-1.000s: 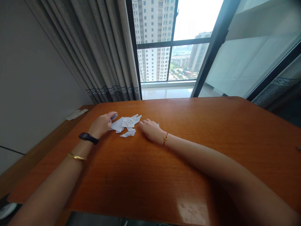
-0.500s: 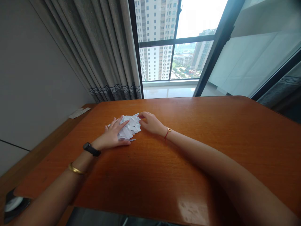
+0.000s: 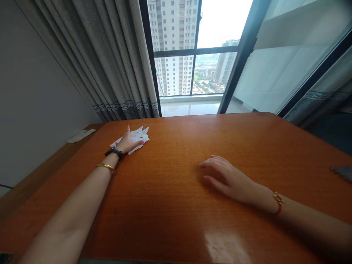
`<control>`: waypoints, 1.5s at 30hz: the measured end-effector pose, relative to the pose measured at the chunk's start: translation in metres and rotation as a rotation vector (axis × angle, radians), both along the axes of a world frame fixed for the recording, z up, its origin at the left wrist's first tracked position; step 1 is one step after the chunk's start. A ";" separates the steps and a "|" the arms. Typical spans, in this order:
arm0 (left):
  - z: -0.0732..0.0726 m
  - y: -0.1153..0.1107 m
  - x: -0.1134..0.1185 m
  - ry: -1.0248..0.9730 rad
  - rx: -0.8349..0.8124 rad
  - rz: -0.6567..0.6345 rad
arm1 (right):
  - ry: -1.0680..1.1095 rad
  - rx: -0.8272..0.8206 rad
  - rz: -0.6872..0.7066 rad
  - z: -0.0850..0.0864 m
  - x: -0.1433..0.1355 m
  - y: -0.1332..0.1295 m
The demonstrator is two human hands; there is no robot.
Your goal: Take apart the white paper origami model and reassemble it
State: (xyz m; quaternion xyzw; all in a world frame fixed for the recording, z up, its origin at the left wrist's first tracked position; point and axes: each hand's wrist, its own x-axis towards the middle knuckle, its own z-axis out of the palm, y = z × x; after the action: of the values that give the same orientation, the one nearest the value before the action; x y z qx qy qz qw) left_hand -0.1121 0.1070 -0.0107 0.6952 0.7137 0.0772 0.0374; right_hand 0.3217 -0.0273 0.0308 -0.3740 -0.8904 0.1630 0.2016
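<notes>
A small heap of white paper pieces (image 3: pixel 140 136) lies toward the far left of the brown wooden table (image 3: pixel 170 176). My left hand (image 3: pixel 128 142) rests on the near side of that heap, fingers spread, covering part of it. Over the middle right of the tabletop is my right hand (image 3: pixel 220 174), apart from the paper. Its fingers are loosely curved and spaced from the thumb, and nothing shows in them. Slight blur softens its outline.
Flat pale papers (image 3: pixel 81 135) lie on a lower wooden surface at the far left, by the wall. A grey curtain (image 3: pixel 121 66) and a window stand behind the table. At the right edge there is a pixelated grey patch (image 3: pixel 342 172).
My right hand has left the paper heap and moved right and nearer to me. My left hand has shifted across the heap, which now sits farther left in view; the view itself has turned slightly.
</notes>
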 end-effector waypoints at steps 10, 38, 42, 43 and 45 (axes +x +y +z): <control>0.012 -0.004 0.034 -0.059 0.108 0.220 | 0.209 -0.028 -0.293 -0.021 0.046 -0.004; 0.009 -0.118 0.155 -0.245 -0.012 -0.597 | -0.061 0.022 -0.258 -0.023 0.021 0.012; 0.006 -0.119 0.157 -0.224 -0.018 -0.607 | -0.081 0.037 -0.245 -0.024 0.020 0.011; 0.006 -0.119 0.158 -0.220 -0.019 -0.607 | -0.085 0.040 -0.245 -0.025 0.019 0.010; 0.006 -0.120 0.158 -0.214 -0.020 -0.605 | -0.088 0.044 -0.246 -0.026 0.019 0.010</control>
State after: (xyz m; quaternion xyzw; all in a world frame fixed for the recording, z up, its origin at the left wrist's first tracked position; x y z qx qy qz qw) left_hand 0.0462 -0.0125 -0.0045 0.8634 0.4673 0.1284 0.1403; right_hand 0.3409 -0.0174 0.0053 -0.4827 -0.8492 0.1011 0.1887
